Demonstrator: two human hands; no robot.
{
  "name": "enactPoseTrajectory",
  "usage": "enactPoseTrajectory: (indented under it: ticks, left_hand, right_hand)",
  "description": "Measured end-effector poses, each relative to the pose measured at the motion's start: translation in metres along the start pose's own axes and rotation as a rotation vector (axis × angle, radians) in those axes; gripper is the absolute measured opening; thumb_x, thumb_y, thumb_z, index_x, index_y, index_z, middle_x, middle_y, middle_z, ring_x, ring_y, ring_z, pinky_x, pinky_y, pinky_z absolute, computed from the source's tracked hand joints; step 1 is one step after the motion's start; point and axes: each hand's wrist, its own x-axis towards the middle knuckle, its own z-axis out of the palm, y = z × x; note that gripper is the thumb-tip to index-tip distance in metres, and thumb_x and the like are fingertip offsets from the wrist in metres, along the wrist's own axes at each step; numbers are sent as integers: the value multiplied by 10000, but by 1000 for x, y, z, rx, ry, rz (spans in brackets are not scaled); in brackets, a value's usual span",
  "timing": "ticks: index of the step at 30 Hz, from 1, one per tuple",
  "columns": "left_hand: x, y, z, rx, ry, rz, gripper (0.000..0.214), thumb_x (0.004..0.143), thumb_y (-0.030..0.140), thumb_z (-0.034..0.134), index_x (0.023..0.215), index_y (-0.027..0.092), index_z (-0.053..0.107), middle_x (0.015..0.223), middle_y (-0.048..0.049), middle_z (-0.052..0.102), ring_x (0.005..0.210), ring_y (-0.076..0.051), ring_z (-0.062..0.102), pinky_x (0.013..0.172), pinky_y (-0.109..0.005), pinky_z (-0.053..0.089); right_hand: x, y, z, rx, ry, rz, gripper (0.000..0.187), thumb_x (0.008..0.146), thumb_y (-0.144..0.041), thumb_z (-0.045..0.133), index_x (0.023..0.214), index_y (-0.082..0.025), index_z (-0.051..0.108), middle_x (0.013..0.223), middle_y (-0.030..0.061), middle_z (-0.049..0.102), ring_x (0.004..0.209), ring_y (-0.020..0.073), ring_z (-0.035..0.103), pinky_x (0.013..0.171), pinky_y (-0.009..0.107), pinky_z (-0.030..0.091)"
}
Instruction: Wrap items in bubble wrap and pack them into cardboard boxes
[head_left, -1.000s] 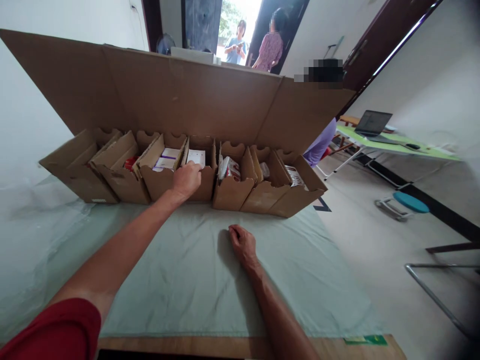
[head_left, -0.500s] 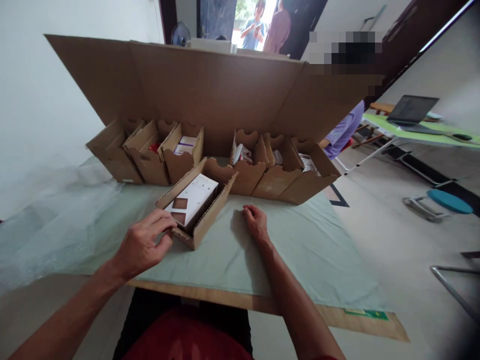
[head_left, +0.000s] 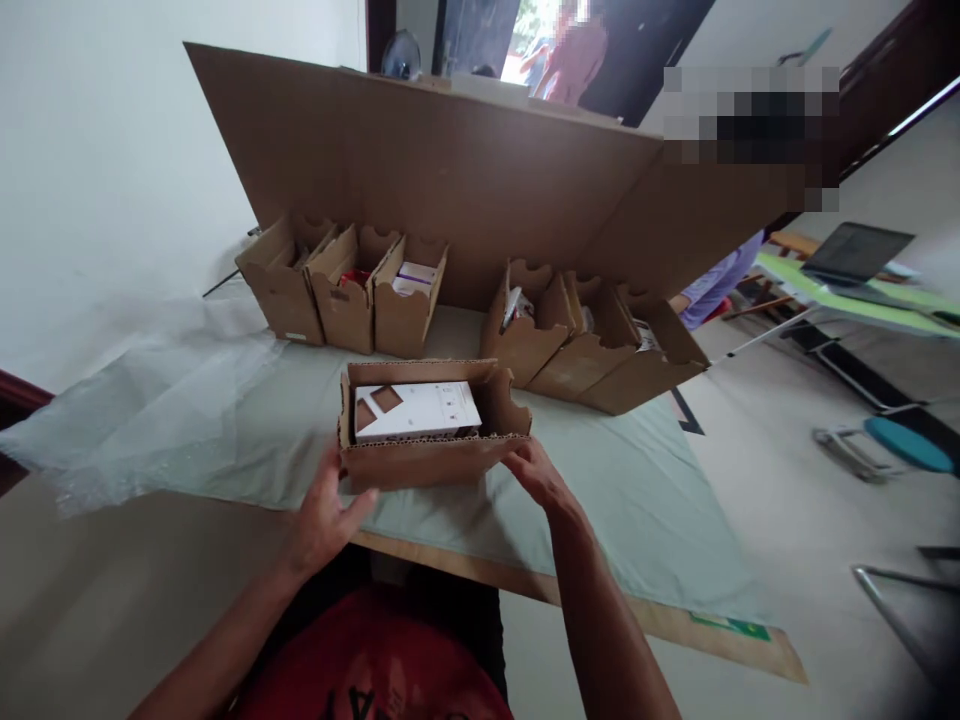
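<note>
An open-topped cardboard bin [head_left: 420, 466] sits crosswise in front of me, close to the near side of the cloth-covered table. Inside it lies a white carton [head_left: 416, 408] with brown squares printed on top. My left hand [head_left: 326, 515] grips the bin's left end, thumb along the near side and fingers partly hidden behind the corner. At the lower right end, my right hand [head_left: 536, 475] holds the bin, its fingertips hidden beneath or behind the cardboard.
Three cardboard bins [head_left: 405, 315] stand at back left and three more [head_left: 525, 335] at back right, before a tall cardboard panel [head_left: 465, 180]. Bubble wrap [head_left: 150, 390] covers the table's left. A person in a purple sleeve [head_left: 724, 280] sits beyond the panel, near a laptop [head_left: 855, 255].
The bin with the white carton has turned from pointing away to lying crosswise, closer to me. My right hand has moved from the cloth onto its right end. My view has shifted left.
</note>
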Motion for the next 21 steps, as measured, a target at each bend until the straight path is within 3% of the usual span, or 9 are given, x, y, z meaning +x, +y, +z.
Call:
enactPoseTrajectory:
  ticks: [3, 6, 11, 15, 18, 19, 21]
  left_hand:
    - [18, -1, 26, -52, 56, 4, 608, 886, 317, 626, 1445, 170, 439, 1342, -172, 621, 1326, -321, 567, 1156, -528, 426]
    - [50, 10, 53, -112, 46, 133, 622, 863, 241, 595, 1463, 179, 441, 1406, -163, 596, 1409, -308, 489, 1219, -527, 342]
    - [131, 38, 104, -132, -147, 327, 827, 830, 187, 592, 1585, 136, 260, 1613, -178, 391, 1506, -286, 359, 1277, -473, 253]
    - [170, 45, 136, -32, -190, 228, 761, 834, 127, 519, 1565, 104, 308, 1587, -195, 432, 1492, -282, 391, 1266, -461, 282]
    - [161, 31, 129, 90, -242, 179, 759, 831, 169, 544, 1556, 113, 330, 1539, -205, 493, 1443, -307, 459, 1227, -487, 341]
    - [152, 23, 116, 146, -229, 210, 761, 824, 188, 561, 1551, 121, 344, 1534, -199, 500, 1441, -313, 459, 1225, -496, 338]
    - [128, 2, 71, 298, -120, 252, 748, 807, 224, 594, 1525, 159, 394, 1539, -176, 501, 1466, -325, 417, 1240, -530, 290]
  right_hand:
    - [-17, 4, -3, 18, 114, 38, 305, 820, -478, 650, 927, -209, 747, 1015, 65, 783, 967, 272, 692, 906, 408, 554]
    - [-26, 8, -27, 35, 247, 28, 277, 742, -485, 716, 833, -226, 743, 946, 59, 790, 933, 275, 705, 923, 411, 552]
    - [-21, 16, -84, 37, 544, 10, 337, 692, -462, 762, 940, -236, 737, 1028, 44, 772, 990, 258, 690, 963, 429, 533]
    - [-14, 25, -92, 86, 675, 129, 364, 574, -395, 799, 885, -224, 719, 896, 2, 738, 858, 207, 670, 873, 395, 557]
    - [-16, 37, -80, 115, 687, 207, 362, 574, -401, 797, 884, -229, 724, 909, 12, 732, 827, 205, 665, 795, 387, 581]
    - [-20, 41, -76, 126, 704, 206, 385, 590, -417, 795, 919, -231, 725, 964, 25, 736, 855, 213, 674, 776, 388, 588]
    - [-34, 47, -69, 159, 762, 199, 453, 607, -451, 804, 990, -223, 719, 1061, 52, 733, 916, 234, 696, 740, 385, 598]
